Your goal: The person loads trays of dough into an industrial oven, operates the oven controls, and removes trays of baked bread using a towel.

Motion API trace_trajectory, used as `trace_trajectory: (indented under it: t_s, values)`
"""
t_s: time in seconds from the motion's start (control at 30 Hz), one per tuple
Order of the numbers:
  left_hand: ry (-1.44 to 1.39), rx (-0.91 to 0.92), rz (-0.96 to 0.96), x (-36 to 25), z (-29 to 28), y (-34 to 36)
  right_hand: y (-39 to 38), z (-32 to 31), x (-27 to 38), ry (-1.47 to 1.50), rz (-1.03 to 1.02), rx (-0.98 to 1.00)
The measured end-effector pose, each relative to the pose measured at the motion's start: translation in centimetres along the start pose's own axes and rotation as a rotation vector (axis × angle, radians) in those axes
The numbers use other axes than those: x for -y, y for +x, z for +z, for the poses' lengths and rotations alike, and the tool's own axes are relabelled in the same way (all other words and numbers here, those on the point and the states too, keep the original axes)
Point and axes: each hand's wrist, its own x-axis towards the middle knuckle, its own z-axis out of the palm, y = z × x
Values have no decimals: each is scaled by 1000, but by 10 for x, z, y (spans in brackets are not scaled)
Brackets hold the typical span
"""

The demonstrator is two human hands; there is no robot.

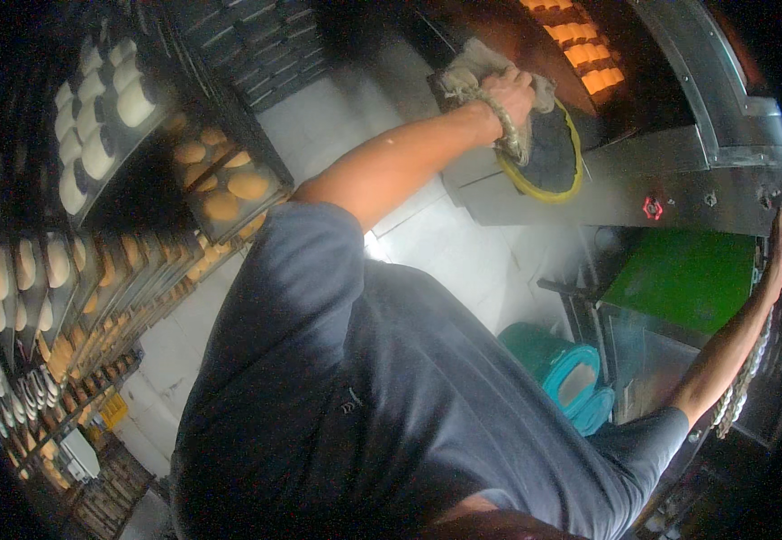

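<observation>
My left hand (510, 94) grips a crumpled beige cloth (467, 72) at the oven's mouth, beside a yellow loop (544, 193) around a dark pad. A braided band circles that wrist. Inside the oven (589, 180), rows of bread (580, 40) glow orange behind my left hand. At the far right, my right hand (776, 236) reaches along the metal front with fingers fairly straight, its tips at a small knob (767, 198). A red-lit knob (652, 207) sits on the same steel panel.
Racks of trays with pale dough (98, 126) and browned rolls (224, 175) line the left. Dark stacked trays (247, 40) stand at the back, on a tiled floor (310, 121). A green board (674, 279) and a teal roll (548, 369) are below the oven.
</observation>
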Motion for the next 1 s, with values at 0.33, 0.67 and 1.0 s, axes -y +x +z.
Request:
trace_trajectory:
  t_s: [0.33, 0.67, 1.0]
  values:
    - [105, 129, 14, -1, -10, 5, 5, 18, -10, 1, -9, -1]
    - [49, 93, 25, -1, -12, 3, 14, 26, -27, -29, -15, -19]
    - [106, 95, 20, 0, -17, 1, -13, -18, 43, 150, 73, -91]
